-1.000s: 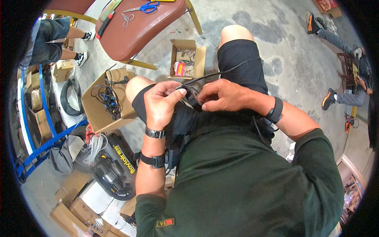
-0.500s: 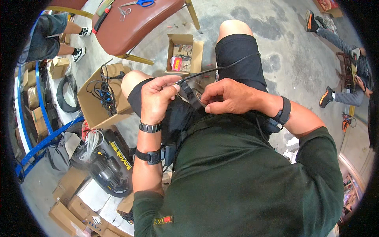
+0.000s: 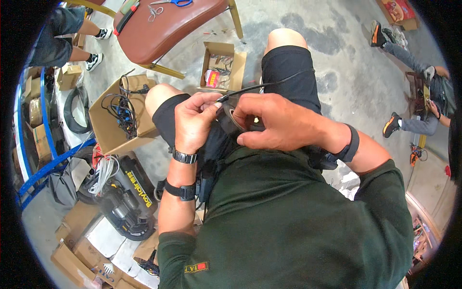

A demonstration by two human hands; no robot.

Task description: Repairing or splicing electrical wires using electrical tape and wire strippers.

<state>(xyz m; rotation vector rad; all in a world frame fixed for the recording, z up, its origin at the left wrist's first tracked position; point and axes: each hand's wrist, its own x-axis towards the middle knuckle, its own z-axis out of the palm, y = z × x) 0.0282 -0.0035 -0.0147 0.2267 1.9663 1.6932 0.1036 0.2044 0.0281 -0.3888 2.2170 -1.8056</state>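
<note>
Between my thighs, my left hand (image 3: 191, 123) is closed in a pinch on a black cable (image 3: 268, 85) where it meets what looks like dark tape. My right hand (image 3: 279, 124) curls its fingers around a roll of black tape (image 3: 230, 120), partly inside its pale-rimmed core, with the thumb low beside it. The roll sits just right of my left fingertips, largely hidden by my right hand. The cable runs up and right across my thigh.
Ahead stand a brown chair (image 3: 168, 41) with blue-handled scissors (image 3: 182, 2) on it, a small open box (image 3: 237, 72) and a box of cables (image 3: 106, 137). A black machine (image 3: 127, 207) and blue rack (image 3: 54, 171) lie left. Other people (image 3: 55, 45) (image 3: 416, 123) are at both sides.
My right hand has turned over the tape roll, covering more of it, its thumb moving down and left. My left hand keeps its pinch. The view has shifted slightly.
</note>
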